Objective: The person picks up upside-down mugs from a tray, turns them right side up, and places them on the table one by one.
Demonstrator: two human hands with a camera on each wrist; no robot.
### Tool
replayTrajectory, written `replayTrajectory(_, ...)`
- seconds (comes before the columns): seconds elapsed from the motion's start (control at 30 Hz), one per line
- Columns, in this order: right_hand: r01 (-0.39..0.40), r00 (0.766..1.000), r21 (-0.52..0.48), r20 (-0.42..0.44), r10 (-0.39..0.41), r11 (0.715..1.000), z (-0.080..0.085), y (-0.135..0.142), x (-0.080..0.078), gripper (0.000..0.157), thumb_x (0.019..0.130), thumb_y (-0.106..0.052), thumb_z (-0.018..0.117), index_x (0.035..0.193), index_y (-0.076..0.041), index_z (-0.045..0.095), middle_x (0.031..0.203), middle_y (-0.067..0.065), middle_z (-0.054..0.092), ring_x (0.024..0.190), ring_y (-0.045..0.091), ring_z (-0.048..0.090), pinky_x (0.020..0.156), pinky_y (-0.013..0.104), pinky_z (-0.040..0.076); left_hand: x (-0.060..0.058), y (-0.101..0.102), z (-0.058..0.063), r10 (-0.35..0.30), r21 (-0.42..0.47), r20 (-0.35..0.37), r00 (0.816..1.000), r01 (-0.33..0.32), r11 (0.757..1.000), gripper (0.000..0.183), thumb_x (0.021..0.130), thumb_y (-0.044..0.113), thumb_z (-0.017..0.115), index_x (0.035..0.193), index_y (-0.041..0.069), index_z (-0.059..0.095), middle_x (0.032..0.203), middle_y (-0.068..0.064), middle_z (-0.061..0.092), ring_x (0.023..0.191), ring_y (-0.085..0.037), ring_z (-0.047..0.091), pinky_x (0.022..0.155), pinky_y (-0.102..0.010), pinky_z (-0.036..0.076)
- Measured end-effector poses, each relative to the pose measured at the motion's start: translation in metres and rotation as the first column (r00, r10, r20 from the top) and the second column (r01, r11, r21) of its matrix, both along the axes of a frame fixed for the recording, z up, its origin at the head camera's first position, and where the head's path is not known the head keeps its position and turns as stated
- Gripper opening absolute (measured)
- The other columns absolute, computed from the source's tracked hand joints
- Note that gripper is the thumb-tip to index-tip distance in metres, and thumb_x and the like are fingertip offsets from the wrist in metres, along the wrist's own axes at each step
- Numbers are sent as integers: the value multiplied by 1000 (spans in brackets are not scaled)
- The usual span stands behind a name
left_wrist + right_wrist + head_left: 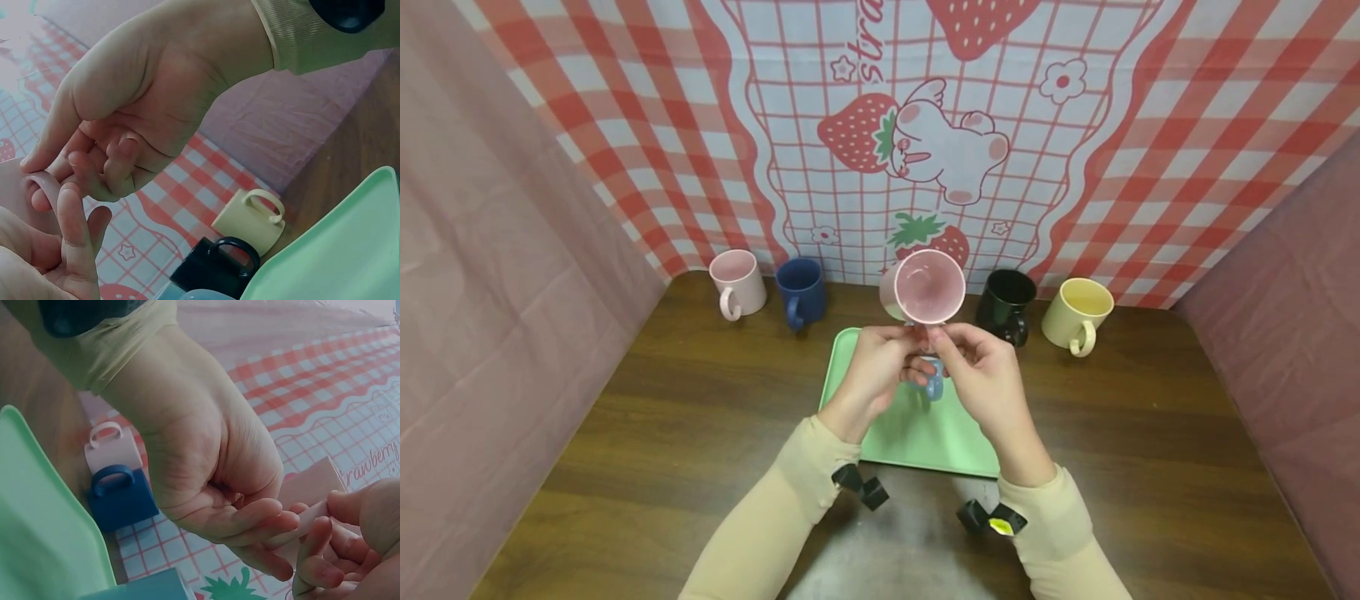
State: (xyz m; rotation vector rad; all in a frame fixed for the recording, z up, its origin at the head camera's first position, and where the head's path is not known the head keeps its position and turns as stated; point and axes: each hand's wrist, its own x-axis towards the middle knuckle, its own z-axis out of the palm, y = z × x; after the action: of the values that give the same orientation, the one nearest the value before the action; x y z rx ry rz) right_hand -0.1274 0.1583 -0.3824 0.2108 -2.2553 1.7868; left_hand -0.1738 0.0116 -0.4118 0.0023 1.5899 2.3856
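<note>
Both hands hold up a pink mug [929, 287] above the tray, its opening facing the head camera. My right hand [988, 367] pinches the mug's handle [49, 187] between thumb and fingers. On the other side, my left hand [880, 362] holds the same handle with its fingertips, close against the right fingers. Below them a light blue mug [935, 381] stands on a light green tray [917, 442]; the hands and pink mug hide most of it.
Along the back stand a light pink mug [739, 283] and a dark blue mug [802, 292] at left. A black mug [1006, 304] and a yellow mug [1077, 315] stand at right. Behind hangs a strawberry-patterned checked cloth [925, 133]; pink curtains [497, 275] flank the wooden table [700, 400].
</note>
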Motion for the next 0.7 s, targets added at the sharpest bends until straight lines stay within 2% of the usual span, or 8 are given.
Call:
replayTrajectory(0.17, -37, 998, -55, 51, 40, 998, 2, 0, 1, 21, 109, -10, 69, 110, 9, 78, 91, 16, 72, 73, 14, 63, 66, 21, 52, 1, 1, 0, 0, -15, -28, 1000, -1, 1000, 21, 105, 2, 64, 109, -15, 77, 76, -9, 76, 54, -10, 69, 50, -23, 57)
replayTrajectory(0.33, -73, 992, -85, 93, 81, 994, 3, 1, 2, 24, 111, -10, 65, 114, 11, 76, 90, 6, 73, 76, 10, 61, 69, 21, 53, 1, 3, 1, -4, -34, -48, 999, 2, 999, 23, 106, 0, 60, 109, -15, 77, 74, -10, 76, 55, -12, 71, 49, -24, 57)
replayTrajectory(0.5, -123, 984, -130, 115, 138, 984, 3, 1, 3, 26, 113, -7, 60, 119, 14, 73, 101, 11, 79, 84, 12, 66, 77, 22, 58, 2, 3, 1, -1, -47, -59, 998, -2, 999, 24, 106, -2, 57, 105, -14, 77, 70, -12, 73, 53, -12, 70, 47, -24, 56)
replayTrajectory(0.7, -131, 985, -99, 96, 140, 986, 3, 2, 3, 25, 113, -7, 60, 116, 14, 74, 102, 15, 78, 88, 15, 70, 78, 22, 59, 3, 2, 0, -8, -67, -76, 997, 3, 998, 24, 106, 1, 59, 112, -14, 77, 71, -14, 75, 52, -12, 70, 47, -26, 57)
